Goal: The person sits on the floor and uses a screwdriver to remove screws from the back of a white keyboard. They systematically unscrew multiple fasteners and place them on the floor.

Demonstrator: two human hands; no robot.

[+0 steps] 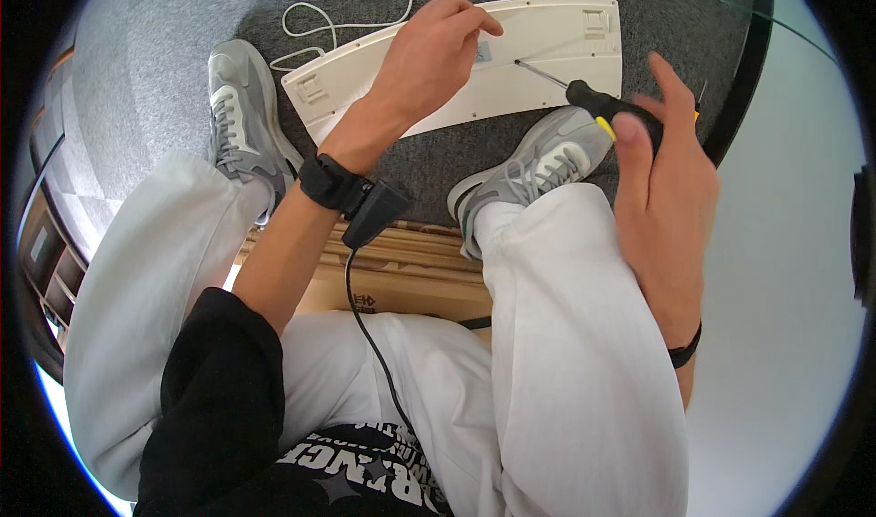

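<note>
A white keyboard [538, 35] lies face down on the carpet, its underside dotted with small screws. Over its middle, my left hand [441, 53] rests with bent fingers, holding the board; some fingertips are hidden. At the right, my right hand [671, 184] has a screwdriver [591, 100] with a black and yellow handle between thumb and fingers. Its index finger is raised, and some fingers are blurred. The thin shaft slants down to the left, and its tip meets the underside at or beside a screw, right of my left hand.
A white cable [315, 6] loops behind the keyboard on the grey carpet [192, 15]. My grey shoes [242, 97] stand at its near side, the right one close to its edge. Flattened cardboard [401, 284] lies between my legs. A black cord [379, 348] runs from my left wrist strap.
</note>
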